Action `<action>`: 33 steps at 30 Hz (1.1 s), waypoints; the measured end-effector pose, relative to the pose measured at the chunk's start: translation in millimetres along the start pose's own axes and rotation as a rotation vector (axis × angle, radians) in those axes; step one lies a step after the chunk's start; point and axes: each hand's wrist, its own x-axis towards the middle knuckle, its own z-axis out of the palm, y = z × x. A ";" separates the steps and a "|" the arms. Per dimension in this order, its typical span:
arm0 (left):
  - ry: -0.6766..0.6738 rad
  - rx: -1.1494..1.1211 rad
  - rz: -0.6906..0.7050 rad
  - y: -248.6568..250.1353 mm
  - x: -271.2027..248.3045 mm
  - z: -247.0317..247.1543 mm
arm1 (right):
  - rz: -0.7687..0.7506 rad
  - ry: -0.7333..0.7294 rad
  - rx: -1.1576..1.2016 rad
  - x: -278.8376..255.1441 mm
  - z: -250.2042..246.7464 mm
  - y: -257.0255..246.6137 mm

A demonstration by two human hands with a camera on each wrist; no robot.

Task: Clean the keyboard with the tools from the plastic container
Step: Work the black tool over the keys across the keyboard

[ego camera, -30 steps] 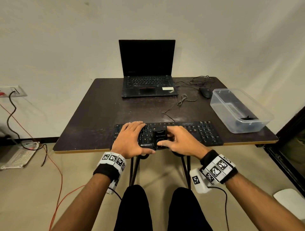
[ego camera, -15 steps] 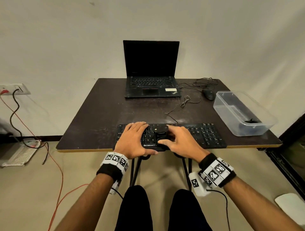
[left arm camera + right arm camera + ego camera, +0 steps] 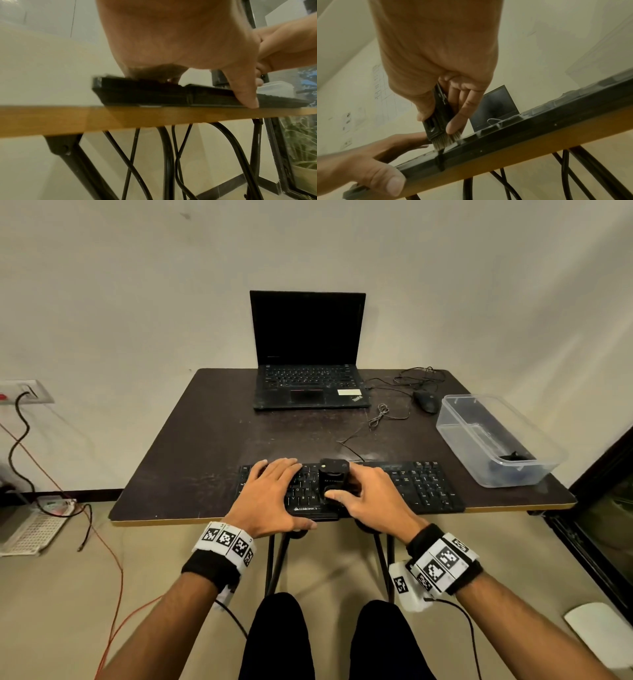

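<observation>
A black keyboard [image 3: 416,486] lies along the near edge of the dark table [image 3: 212,440]. My left hand [image 3: 272,493] rests flat on its left half, fingers straight, with the thumb [image 3: 243,88] against the front edge. My right hand [image 3: 368,496] grips a small black brush [image 3: 334,475] over the middle keys. In the right wrist view the brush [image 3: 439,119] stands nearly upright between thumb and fingers, and its grey bristles [image 3: 444,142] touch the keyboard [image 3: 530,128]. The clear plastic container [image 3: 496,440] stands at the table's right side with a small dark item inside.
An open black laptop [image 3: 308,361] sits at the back of the table. A black mouse [image 3: 426,401] and loose cables [image 3: 383,414] lie right of it. The table edge [image 3: 120,119] is just below my wrists. Cords run over the floor at left.
My right hand has swept the brush from the keyboard's near rows toward its far rows, and the brush now stands more upright. The left hand stays on the keyboard.
</observation>
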 end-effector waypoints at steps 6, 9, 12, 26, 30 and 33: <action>0.020 -0.074 -0.048 -48.5 -29.6 -22.0 | -0.017 -0.070 0.042 -3.8 8.3 -3.2; 0.043 -0.197 -0.131 -61.9 -45.3 -19.4 | 0.021 0.005 0.057 -1.0 7.3 -0.1; 0.086 -0.335 -0.217 -63.9 -53.2 -14.6 | -0.046 -0.074 0.028 -5.4 17.1 -7.3; 0.040 -0.413 -0.363 -63.6 -52.6 -14.9 | 0.054 0.067 0.069 2.6 24.6 -10.2; 0.064 -0.418 -0.371 -62.8 -53.9 -14.1 | -0.007 -0.053 0.094 -3.2 31.3 -15.1; 0.065 -0.414 -0.379 -62.5 -53.4 -13.9 | 0.062 0.065 0.057 2.5 22.9 -7.3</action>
